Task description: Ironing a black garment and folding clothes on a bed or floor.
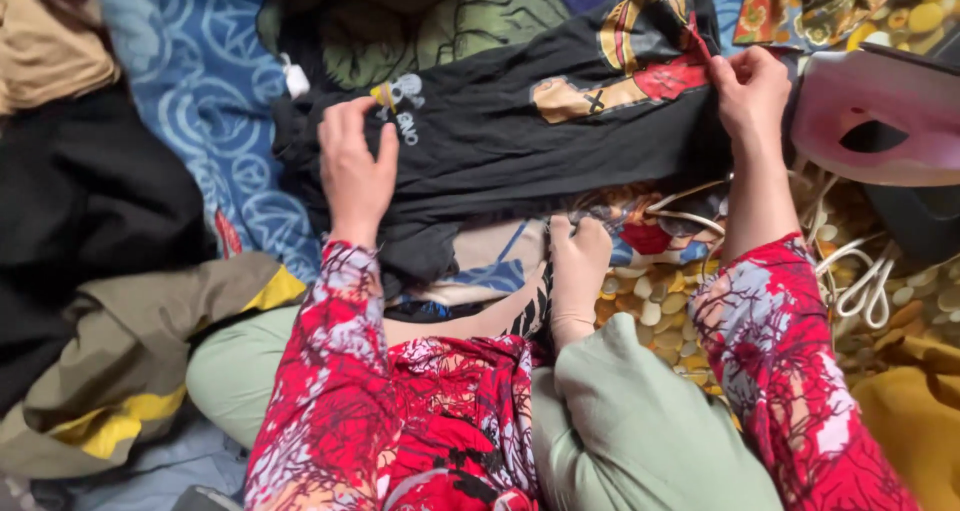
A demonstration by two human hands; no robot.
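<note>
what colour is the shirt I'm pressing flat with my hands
Black shirt with yellow, red and white cartoon prints; head view.

Bright even daylight, soft shadows, sharp focus, no glare.

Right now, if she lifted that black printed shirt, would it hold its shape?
Probably not. The black shirt lies in soft folds, so it would likely droop. It looks thin, so probably light. Under the left hand and pinched by the right hand, it would likely bunch when pushed, not slide.

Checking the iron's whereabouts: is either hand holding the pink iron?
No. The pink iron sits untouched at right; the left hand and right hand are on the black shirt.
</note>
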